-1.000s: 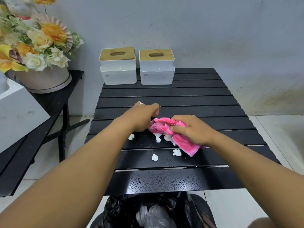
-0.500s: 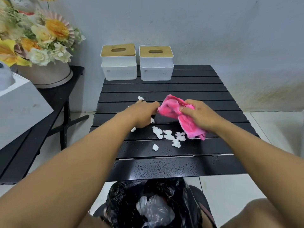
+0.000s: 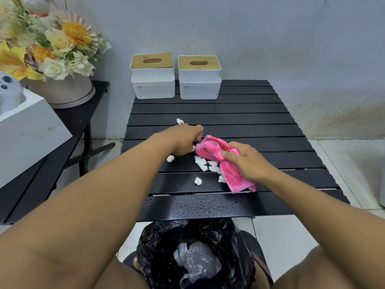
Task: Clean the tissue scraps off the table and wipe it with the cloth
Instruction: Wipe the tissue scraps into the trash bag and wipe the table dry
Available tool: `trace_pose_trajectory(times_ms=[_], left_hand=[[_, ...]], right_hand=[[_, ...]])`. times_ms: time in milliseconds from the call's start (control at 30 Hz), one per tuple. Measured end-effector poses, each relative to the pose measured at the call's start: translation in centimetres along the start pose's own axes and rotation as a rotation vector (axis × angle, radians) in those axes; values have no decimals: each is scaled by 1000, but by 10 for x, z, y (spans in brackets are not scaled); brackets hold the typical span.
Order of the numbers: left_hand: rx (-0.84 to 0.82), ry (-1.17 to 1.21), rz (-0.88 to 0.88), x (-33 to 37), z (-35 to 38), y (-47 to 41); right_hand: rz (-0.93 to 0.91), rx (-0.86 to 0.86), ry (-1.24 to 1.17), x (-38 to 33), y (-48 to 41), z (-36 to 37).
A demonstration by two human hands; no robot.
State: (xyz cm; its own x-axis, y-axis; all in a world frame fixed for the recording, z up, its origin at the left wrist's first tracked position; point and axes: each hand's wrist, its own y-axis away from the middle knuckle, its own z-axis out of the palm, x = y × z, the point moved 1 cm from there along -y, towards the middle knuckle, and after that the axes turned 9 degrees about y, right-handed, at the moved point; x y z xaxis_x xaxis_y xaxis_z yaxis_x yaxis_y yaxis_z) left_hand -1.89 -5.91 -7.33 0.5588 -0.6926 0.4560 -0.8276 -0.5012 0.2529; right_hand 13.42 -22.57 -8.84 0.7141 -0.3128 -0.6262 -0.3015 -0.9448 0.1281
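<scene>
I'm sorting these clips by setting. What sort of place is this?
Probably a corner of a home or a small staged room: a black slatted folding table against a bare wall, two white tissue boxes with wooden lids, a flower arrangement on a side stand, tiled floor.

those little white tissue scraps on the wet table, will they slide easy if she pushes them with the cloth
Probably not cleanly. The tissue scraps look small, crumpled and very light, so they should move readily, but water droplets bead the black slatted table, so damp bits may cling, smear or tear. Some could also catch in the gaps between slats.
</scene>
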Motion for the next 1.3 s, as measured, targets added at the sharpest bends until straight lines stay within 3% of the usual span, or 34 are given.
trace_pose_trajectory(times_ms=[667,800,1033,1300], left_hand=[[-24,5,5,-1,2,-1],[-7,-37,23,-2,2,-3],[-68,-4,-1,-3,-3,-5],[-74,32,-15,-3,-2,-3]], right_hand=[[-159,-249,-63,-17,35,6],[-144,-183,-150,-23,20,-9],[-165,-165,71,-20,-1,4],[-280,-296,41,-29,24,16]])
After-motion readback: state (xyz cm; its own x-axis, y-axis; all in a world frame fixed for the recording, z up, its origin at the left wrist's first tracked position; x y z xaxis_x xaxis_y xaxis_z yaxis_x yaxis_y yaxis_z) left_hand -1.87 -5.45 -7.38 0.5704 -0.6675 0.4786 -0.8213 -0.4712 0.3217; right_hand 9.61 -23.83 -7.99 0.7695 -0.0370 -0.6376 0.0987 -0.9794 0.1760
